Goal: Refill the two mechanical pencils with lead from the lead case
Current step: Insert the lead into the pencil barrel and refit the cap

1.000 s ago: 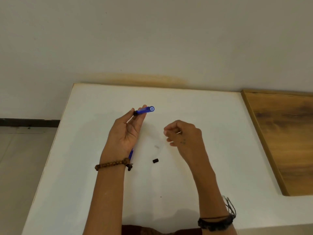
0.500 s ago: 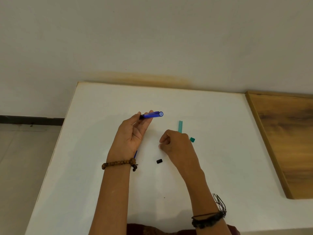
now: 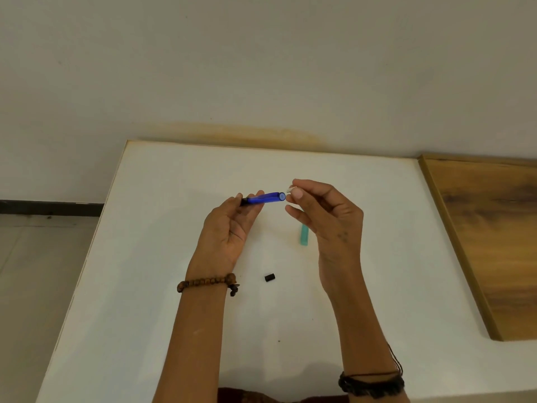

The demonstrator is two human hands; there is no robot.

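My left hand [image 3: 229, 228] holds a blue mechanical pencil [image 3: 266, 198] above the white table [image 3: 162, 257], fingertips pinching near its black tip. The pencil's open rear end points right. My right hand [image 3: 325, 216] pinches a small white piece [image 3: 290, 189] between thumb and forefinger, just right of that open end. The teal lead case [image 3: 304, 235] lies on the table behind my right hand, partly hidden by it. A small black cap [image 3: 270, 277] lies between my wrists. A second pencil is not visible.
The table meets the wall at the back, and its left edge drops to a tiled floor. A wooden panel [image 3: 494, 242] lies along the table's right side.
My right hand went down to the table, took up the small white piece and rose to the pencil's open end. My left hand stayed up with the pencil.
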